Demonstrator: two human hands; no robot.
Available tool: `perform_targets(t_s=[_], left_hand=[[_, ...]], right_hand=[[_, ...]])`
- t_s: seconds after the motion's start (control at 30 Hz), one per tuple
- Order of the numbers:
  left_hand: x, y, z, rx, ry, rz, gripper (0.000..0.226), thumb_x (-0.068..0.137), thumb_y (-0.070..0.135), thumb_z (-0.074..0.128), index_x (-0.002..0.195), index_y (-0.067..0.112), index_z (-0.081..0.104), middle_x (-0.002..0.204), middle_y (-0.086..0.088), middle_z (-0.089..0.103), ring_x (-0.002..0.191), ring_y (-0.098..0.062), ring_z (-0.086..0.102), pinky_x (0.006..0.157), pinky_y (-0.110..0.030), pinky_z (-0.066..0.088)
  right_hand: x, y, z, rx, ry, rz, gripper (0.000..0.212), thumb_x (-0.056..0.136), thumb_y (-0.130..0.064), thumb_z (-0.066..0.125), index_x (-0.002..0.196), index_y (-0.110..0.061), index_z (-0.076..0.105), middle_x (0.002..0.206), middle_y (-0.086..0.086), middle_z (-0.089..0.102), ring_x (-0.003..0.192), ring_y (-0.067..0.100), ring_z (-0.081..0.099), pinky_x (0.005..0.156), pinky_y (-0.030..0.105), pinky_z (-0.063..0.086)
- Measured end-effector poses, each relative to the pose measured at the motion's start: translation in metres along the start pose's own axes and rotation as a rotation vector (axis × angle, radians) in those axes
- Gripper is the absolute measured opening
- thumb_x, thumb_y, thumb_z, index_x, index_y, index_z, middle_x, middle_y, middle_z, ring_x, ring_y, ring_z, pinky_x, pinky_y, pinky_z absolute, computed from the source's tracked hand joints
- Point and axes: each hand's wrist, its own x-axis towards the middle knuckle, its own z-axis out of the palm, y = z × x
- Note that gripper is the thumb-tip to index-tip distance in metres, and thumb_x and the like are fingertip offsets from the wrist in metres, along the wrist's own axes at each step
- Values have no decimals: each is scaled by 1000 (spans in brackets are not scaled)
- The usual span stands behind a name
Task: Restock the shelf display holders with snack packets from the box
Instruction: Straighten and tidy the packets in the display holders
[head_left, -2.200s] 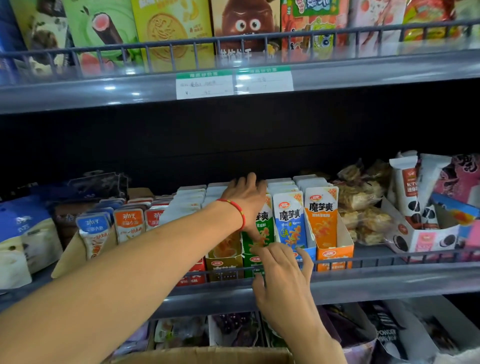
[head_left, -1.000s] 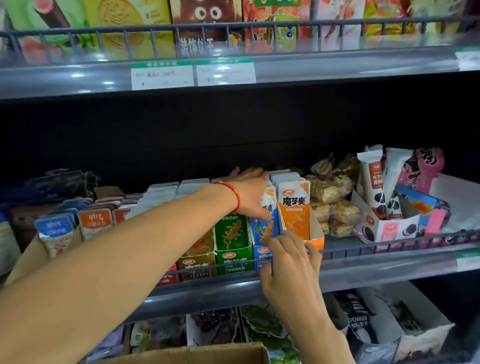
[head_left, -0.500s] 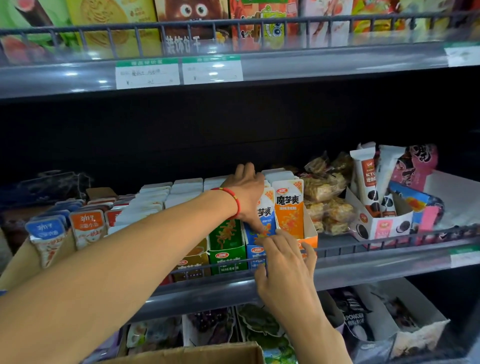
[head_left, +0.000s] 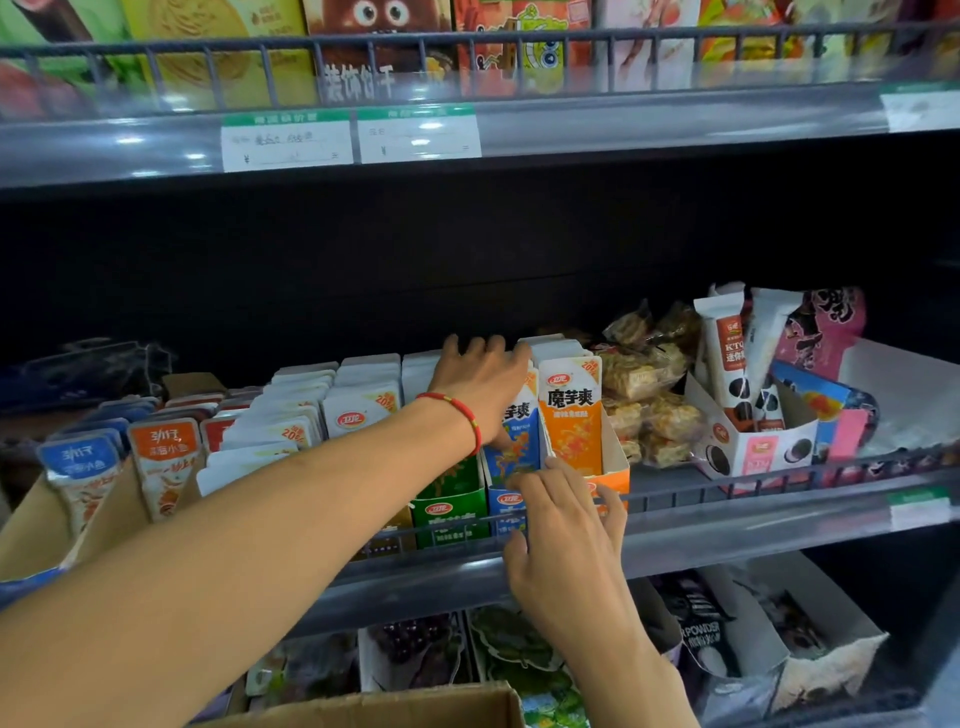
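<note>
Seating step: left hand (head_left: 480, 384) grips the blue packets (head_left: 517, 441) in their holder (head_left: 501, 506) at six o'clock of centre, right hand (head_left: 563, 525) seemingly pinching the front one, needing a push back.

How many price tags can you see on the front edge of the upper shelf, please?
3: two white tags with green tops side by side left of centre, the left tag and the middle tag, plus a blurred tag at the far right. None looks hidden.
</note>
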Motion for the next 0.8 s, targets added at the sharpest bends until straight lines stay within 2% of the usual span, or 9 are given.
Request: perform_targets(t_s=[0.13,0.23,0.3,0.4,0.57,0.7,0.8], left_hand=[[14,-6,0,2,-62,-30,136,57,60,91,158,11,15,160,-13,31,147,-33,33,122,-57,22],[19,-12,1,-69,-128,-17,145,56,61,91,160,9,4,168,-15,10,155,-35,12,125,-55,15],[21,-17,-1,-116,-164,-4,149,55,65,89,161,11,0,170,-13,5,156,-33,8,126,-54,11],[22,-21,-1,-171,-170,15,145,56,68,87,161,11,5,169,-10,16,154,-29,19,126,-50,14],[18,-21,0,-229,-117,35,125,57,59,91,154,14,26,154,-6,42,138,-27,44,113,-42,39],[16,-21,1,-232,-115,33,129,58,65,88,156,14,22,158,-5,38,141,-27,42,117,-44,36],[19,-23,0,-242,-119,24,126,54,66,89,153,15,28,154,-5,43,136,-27,47,112,-44,43]], right_hand=[[1,-1,1,15,7,-3,45,80,-20,71,123,-26,59,132,-9,57,144,15,38,117,51,20],[0,-1,-1,13,4,-2,43,82,-20,71,123,-25,58,132,-9,56,144,16,39,118,53,23],[0,-2,-3,19,-5,-1,41,82,-21,71,122,-26,58,132,-9,56,144,17,39,117,54,24],[2,-2,-4,24,-3,2,40,82,-20,70,120,-27,60,130,-10,57,143,17,40,116,55,25],[3,-1,-4,28,-22,8,43,81,-21,70,123,-28,62,128,-9,58,141,18,42,115,55,26],[2,-2,-10,45,-66,-7,46,91,-23,60,136,-29,53,142,-10,49,150,15,26,119,51,13],[2,-3,-13,68,-69,-14,48,92,-22,59,139,-29,52,144,-9,47,150,14,25,120,50,12]])
